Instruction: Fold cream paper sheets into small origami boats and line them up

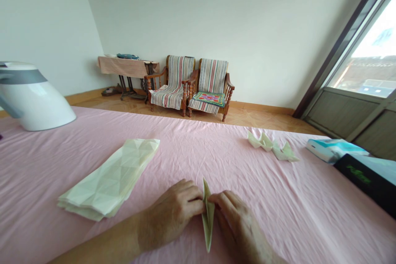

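Observation:
A narrow, pointed piece of folded paper (208, 225) stands between my hands, its long tips aimed away from me and toward me. From the left, my left hand (176, 212) pinches its side with thumb and fingers. My right hand (236, 222) grips the opposite side near the middle, fingertips pressed on the paper's edge. To the left lies a stack of creased pale green paper sheets (108, 181). Two folded paper boats (283, 151) sit at the far right of the pink cloth (192, 148).
A white kettle (46, 99) stands at the left. On the right are a tissue pack (334, 148) and a black box (365, 179). Beyond the bed-like surface are two wooden chairs (210, 80) and a cloth-covered sewing table (120, 66).

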`<state>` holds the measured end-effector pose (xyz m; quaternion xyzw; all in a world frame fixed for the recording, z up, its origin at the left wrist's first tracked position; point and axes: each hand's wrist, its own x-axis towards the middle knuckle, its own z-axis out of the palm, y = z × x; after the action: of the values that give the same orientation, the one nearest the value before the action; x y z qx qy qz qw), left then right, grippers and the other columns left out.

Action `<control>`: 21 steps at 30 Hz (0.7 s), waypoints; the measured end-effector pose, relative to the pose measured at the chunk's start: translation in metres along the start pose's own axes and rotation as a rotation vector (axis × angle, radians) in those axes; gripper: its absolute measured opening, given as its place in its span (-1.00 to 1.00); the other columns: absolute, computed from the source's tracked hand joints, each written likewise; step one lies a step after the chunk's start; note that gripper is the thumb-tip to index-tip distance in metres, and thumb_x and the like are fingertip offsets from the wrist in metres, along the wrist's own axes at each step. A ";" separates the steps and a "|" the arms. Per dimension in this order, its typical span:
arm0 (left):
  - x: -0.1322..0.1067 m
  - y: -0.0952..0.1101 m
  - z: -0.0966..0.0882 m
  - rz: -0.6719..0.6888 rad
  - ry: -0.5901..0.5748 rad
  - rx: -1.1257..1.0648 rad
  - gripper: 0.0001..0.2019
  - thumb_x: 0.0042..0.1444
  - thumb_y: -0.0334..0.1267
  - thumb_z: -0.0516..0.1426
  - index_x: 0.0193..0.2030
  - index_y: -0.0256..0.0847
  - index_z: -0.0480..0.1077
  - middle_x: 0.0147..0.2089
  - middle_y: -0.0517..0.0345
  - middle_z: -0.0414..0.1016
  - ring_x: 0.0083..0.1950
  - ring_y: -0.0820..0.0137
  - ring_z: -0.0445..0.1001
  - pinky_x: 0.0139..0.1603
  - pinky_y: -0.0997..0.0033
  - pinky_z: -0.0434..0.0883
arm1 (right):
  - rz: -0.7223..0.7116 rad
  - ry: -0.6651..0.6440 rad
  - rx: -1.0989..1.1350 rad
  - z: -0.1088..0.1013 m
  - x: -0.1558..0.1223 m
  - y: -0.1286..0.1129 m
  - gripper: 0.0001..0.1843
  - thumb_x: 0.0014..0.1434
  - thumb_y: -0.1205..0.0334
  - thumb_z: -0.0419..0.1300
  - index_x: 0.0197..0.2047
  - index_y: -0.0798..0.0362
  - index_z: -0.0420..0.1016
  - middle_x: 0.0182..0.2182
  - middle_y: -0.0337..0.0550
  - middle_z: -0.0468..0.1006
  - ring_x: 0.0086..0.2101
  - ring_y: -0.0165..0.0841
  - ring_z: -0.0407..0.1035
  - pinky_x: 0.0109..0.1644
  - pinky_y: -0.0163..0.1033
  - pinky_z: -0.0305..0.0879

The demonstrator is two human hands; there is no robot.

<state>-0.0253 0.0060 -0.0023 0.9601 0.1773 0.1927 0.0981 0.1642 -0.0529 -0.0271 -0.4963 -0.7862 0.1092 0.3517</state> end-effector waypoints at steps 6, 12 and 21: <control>0.000 0.000 0.000 -0.001 -0.020 -0.001 -0.85 0.30 -0.49 0.04 -0.28 -0.24 0.35 -0.22 0.14 0.42 -0.19 0.34 0.34 -0.13 0.34 0.28 | -0.014 -0.028 -0.011 -0.001 -0.002 -0.001 -0.70 0.16 0.59 -0.05 -0.25 0.01 0.33 -0.39 -0.20 0.45 -0.37 -0.34 0.36 -0.34 -0.32 0.24; 0.001 -0.001 -0.005 0.016 -0.058 -0.029 -0.84 0.30 -0.50 0.01 -0.25 -0.22 0.34 -0.17 0.12 0.42 -0.17 0.32 0.34 -0.11 0.34 0.28 | -0.031 -0.037 -0.013 -0.003 -0.001 0.000 -0.74 0.20 0.57 -0.02 -0.28 0.02 0.32 -0.41 -0.19 0.43 -0.40 -0.34 0.33 -0.35 -0.32 0.20; 0.002 0.000 -0.009 0.013 -0.041 -0.113 -0.81 0.31 -0.52 -0.01 -0.21 -0.21 0.37 -0.16 0.12 0.44 -0.14 0.32 0.35 -0.07 0.34 0.28 | 0.013 0.051 0.083 0.005 -0.004 0.004 -0.72 0.20 0.55 -0.04 -0.17 -0.02 0.29 -0.36 -0.23 0.47 -0.35 -0.35 0.37 -0.29 -0.29 0.23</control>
<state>-0.0274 0.0081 0.0062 0.9579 0.1576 0.1833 0.1546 0.1651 -0.0537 -0.0351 -0.4887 -0.7685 0.1314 0.3914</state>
